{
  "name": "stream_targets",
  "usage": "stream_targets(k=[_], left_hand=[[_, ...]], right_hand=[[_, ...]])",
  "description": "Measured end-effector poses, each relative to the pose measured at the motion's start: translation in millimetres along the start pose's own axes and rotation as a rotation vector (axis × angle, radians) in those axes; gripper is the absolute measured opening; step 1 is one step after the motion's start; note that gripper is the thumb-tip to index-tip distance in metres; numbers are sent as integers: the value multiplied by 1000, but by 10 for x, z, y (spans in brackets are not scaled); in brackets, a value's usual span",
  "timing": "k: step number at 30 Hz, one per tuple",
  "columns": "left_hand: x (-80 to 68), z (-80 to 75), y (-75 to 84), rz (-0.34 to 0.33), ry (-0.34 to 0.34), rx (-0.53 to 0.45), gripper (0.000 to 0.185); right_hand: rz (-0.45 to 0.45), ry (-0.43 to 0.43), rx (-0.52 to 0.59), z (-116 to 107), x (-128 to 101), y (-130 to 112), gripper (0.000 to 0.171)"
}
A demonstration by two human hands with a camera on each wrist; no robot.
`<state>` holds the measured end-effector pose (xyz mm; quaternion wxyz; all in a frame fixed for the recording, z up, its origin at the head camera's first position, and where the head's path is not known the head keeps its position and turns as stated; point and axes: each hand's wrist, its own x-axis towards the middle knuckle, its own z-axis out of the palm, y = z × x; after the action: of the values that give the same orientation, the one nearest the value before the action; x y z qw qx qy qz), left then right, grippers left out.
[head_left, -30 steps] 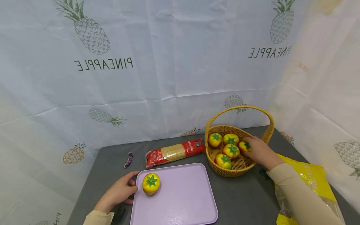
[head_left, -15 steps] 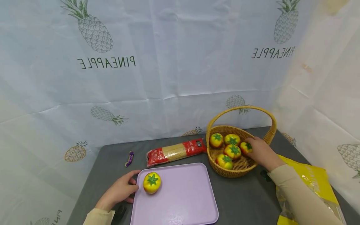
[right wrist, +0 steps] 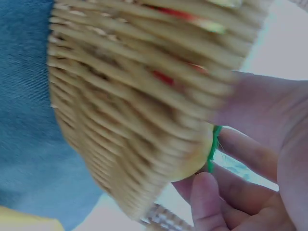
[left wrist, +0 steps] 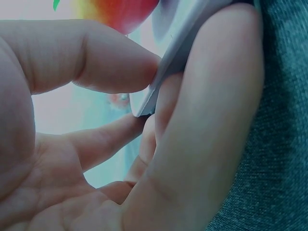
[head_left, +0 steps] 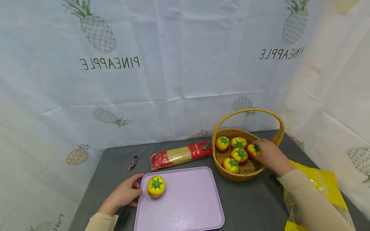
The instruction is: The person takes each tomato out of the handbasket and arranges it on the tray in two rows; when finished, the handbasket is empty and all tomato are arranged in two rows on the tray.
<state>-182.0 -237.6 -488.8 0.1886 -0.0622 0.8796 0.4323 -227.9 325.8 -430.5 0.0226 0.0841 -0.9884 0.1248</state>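
A lilac tray (head_left: 185,199) lies on the table with one yellow persimmon (head_left: 156,187), topped by green leaves, near its far left corner. My left hand (head_left: 124,194) pinches the tray's left edge. In the left wrist view the thumb (left wrist: 120,62) is on the rim and other fingers are beneath it. At the back right stands a wicker basket (head_left: 231,176) with a tall handle, holding several yellow-red persimmons (head_left: 238,155). Inside its right end my right hand (head_left: 271,155) grips a persimmon (head_left: 253,150). The basket wall covers part of that grip in the right wrist view.
Behind the tray lies a red-ended pack of dry noodles (head_left: 180,156). A small purple wrapped candy (head_left: 133,162) is at the back left. Beneath the right forearm is a yellow plastic bag (head_left: 321,183). A pineapple-print cloth (head_left: 173,80) hangs along the table's back edge.
The right hand and its persimmon have shifted very slightly within the basket, and the fruit has tipped a little. The left hand keeps its place on the tray. The view has moved slightly.
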Motion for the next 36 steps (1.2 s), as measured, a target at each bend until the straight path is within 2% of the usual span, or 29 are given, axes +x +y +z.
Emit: stream_targets(k=[5, 10, 16, 21, 25, 29, 36], left_hand=[[-10, -24, -28, 3, 8, 0, 70], [-17, -25, -30, 20, 5, -19, 70], [-13, -7, -35, 39, -6, -42, 70], [-16, -24, -48, 28, 3, -30, 70], [-25, -45, -49, 25, 0, -27, 71], [-23, -51, -54, 34, -3, -35, 70], [-26, -40, -45, 35, -2, -33, 69]], right_hand=[[-29, 12, -17, -123, -16, -135, 55], [-53, 25, 28, -224, -103, -356, 57], [-106, 60, 65, -292, -257, -695, 61], [-137, 85, 94, -271, -309, -1046, 62], [-155, 89, 144, -188, -326, -1330, 61], [-178, 80, 179, 0, -298, -1595, 61], [-169, -25, 278, 364, -254, -2077, 58]])
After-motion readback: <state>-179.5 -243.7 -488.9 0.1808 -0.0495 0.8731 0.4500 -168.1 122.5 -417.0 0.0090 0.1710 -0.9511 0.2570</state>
